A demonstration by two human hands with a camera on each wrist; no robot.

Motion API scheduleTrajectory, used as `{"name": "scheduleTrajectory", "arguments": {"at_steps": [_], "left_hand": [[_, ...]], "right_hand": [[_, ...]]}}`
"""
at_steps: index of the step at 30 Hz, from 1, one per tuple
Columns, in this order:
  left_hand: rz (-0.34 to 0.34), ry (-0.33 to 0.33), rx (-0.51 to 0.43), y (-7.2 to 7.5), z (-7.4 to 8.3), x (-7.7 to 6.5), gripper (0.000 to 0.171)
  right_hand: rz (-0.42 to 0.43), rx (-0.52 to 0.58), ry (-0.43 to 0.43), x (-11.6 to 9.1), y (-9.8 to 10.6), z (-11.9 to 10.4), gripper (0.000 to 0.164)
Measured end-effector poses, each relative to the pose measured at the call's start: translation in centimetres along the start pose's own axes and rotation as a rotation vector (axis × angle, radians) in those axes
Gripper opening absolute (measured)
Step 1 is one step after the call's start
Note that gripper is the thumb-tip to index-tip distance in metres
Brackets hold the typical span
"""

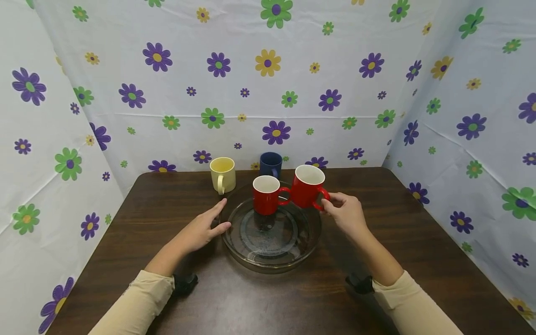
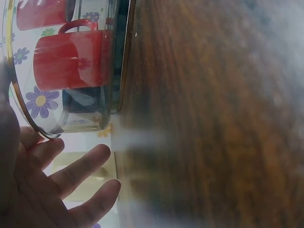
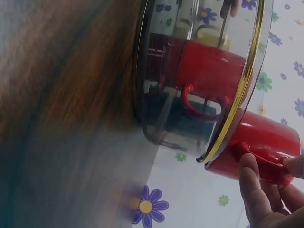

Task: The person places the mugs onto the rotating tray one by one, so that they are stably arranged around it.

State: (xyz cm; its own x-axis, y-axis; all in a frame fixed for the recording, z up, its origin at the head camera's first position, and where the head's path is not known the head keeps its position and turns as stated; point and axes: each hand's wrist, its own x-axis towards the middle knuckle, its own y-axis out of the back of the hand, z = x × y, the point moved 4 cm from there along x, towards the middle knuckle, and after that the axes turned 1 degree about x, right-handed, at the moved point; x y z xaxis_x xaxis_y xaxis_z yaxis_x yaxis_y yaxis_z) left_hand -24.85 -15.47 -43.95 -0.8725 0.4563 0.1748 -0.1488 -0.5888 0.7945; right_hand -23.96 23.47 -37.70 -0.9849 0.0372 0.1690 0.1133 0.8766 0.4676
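Observation:
A round see-through tray (image 1: 268, 266) with a gold-edged rim stands on the table. One red mug (image 1: 265, 204), white inside, stands upright in it, handle to the right. My right hand (image 1: 346, 213) pinches the handle of a second red mug (image 1: 308, 186), slightly tilted and raised by the tray's back right rim. In the right wrist view, fingertips and thumb close on that handle (image 3: 266, 167). My left hand (image 1: 205, 228) rests at the tray's left rim, fingers loosely spread; the left wrist view shows fingers (image 2: 83, 171) outside the tray wall.
Behind the tray's left side stands a yellow mug (image 1: 223, 176), its handle facing me. A dark blue mug (image 1: 270, 164) stands behind the tray, partly hidden by the red mugs. A flowered white curtain (image 1: 234, 42) closes off the back and sides of the brown table (image 1: 167, 204).

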Motion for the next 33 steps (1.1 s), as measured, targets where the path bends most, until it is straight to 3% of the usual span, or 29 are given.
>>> {"name": "scheduleTrajectory", "arguments": {"at_steps": [18, 25, 33], "left_hand": [[0.002, 0.007, -0.002, 0.0, -0.1, -0.1, 0.079], [0.005, 0.004, -0.002, 0.0, -0.1, -0.1, 0.078], [0.000, 0.006, 0.001, -0.1, -0.1, -0.1, 0.078]], "right_hand": [[-0.011, 0.039, -0.026, -1.6, -0.9, -0.9, 0.028], [-0.041, 0.040, -0.080, -2.2, -1.6, -0.7, 0.029], [-0.051, 0.019, -0.056, -2.8, -2.5, -0.9, 0.025]]}}
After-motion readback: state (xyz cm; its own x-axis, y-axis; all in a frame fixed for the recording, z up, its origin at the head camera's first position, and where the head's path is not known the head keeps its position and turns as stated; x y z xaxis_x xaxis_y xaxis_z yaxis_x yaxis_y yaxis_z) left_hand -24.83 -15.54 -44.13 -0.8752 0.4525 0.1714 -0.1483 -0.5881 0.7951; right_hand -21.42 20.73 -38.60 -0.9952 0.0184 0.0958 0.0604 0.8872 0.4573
